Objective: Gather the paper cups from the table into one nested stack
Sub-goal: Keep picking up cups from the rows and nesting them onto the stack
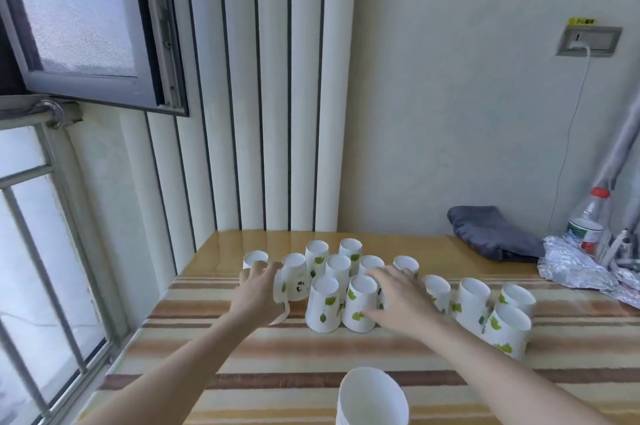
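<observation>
Several white paper cups with green leaf prints stand upside down in a cluster on the table [242, 372]. My left hand [258, 293] grips a tilted paper cup [281, 289] at the cluster's left edge, its rim lifted off the cloth. My right hand [401, 296] reaches into the middle; its fingers lie behind and its thumb in front of a cup [381, 294] almost hidden by the palm. Two cups, the left [323, 303] and the right [360, 303], stand between my hands. A nested stack of cups [372, 397] stands mouth up at the near edge.
More upside-down cups [509, 327] stand to the right of my right hand. Crumpled foil [571, 265], a grey cloth [491, 230] and a plastic bottle [587, 223] sit at the back right. A window with bars [41, 251] is at the left, the wall behind.
</observation>
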Demonstrator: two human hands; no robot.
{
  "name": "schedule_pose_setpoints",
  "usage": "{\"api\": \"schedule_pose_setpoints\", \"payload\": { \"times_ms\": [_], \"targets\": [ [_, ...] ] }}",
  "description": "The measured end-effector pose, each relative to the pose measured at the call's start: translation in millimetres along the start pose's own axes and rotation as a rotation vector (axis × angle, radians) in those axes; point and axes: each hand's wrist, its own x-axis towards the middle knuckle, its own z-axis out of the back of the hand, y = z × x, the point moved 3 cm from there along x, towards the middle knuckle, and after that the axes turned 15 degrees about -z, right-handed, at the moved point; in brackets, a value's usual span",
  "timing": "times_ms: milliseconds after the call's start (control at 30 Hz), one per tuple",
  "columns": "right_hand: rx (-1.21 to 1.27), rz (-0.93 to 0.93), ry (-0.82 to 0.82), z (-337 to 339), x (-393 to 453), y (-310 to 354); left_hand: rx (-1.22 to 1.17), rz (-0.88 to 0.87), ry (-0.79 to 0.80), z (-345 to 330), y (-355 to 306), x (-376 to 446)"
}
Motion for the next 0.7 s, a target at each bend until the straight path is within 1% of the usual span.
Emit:
{"api": "schedule_pose_setpoints", "payload": {
  "times_ms": [100, 200, 333, 400, 467, 533, 600, 633, 700],
  "targets": [
    [-0.195, 0.043, -0.018, -14, 20, 14, 0.077, -0.021, 0.017, -10, 0, 12],
    [-0.308, 0.06, -0.033, -28, 32, 18, 0.147, -0.047, -0.015, -15, 2, 13],
    [-0.352, 0.044, -0.093, -30, 28, 16, 0.195, -0.028, -0.052, -7, 6, -1],
    [-0.355, 0.053, -0.129, -25, 19, 15, 0.208, 0.006, -0.05, 3, 9, -13],
    [-0.327, 0.078, -0.126, -17, 5, 12, 0.195, 0.06, -0.058, 15, 13, -27],
    [-0.268, 0.094, -0.136, -1, -12, 6, 0.091, 0.112, -0.128, 28, 14, -45],
    [-0.071, 0.024, -0.118, 19, -29, -6, -0.133, 0.188, -0.21, 40, 12, -65],
    [0.081, -0.049, -0.104, 29, -38, -16, -0.309, 0.239, -0.243, 43, 9, -76],
    [0.406, -0.252, -0.04, 43, -58, -38, -0.742, 0.315, -0.282, 44, 1, -96]
  ]
}}
